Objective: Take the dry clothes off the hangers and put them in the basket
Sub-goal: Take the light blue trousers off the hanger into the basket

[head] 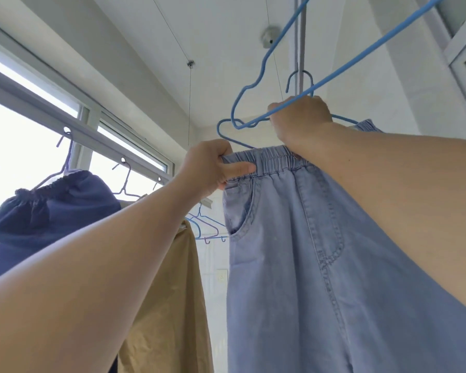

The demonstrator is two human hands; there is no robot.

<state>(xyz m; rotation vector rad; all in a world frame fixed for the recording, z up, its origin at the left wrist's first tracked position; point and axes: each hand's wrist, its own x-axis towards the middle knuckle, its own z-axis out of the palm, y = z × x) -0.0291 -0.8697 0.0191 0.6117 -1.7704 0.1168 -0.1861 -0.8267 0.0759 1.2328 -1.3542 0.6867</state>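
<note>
Left hand (209, 164) pinches the light blue trousers (320, 251) at the waistband; right hand (300, 121) clenches waistband and blue hanger (228, 133) together. Trousers partly freed. Left of that grip, navy garment (51, 208) and tan garment (167, 292) remain hung. Basket unseen.

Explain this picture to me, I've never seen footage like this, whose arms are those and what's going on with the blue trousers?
There is no machine here. One camera worn on a person's head looks up along their two bare arms. The left hand pinches the elastic waistband of the light blue trousers. The right hand is curled around the blue wire hanger the trousers hang on, at the waistband. A second blue hanger crosses above it. To the left, by the window, a dark navy garment and a tan garment hang on their own hangers. No basket shows in this view.
</note>
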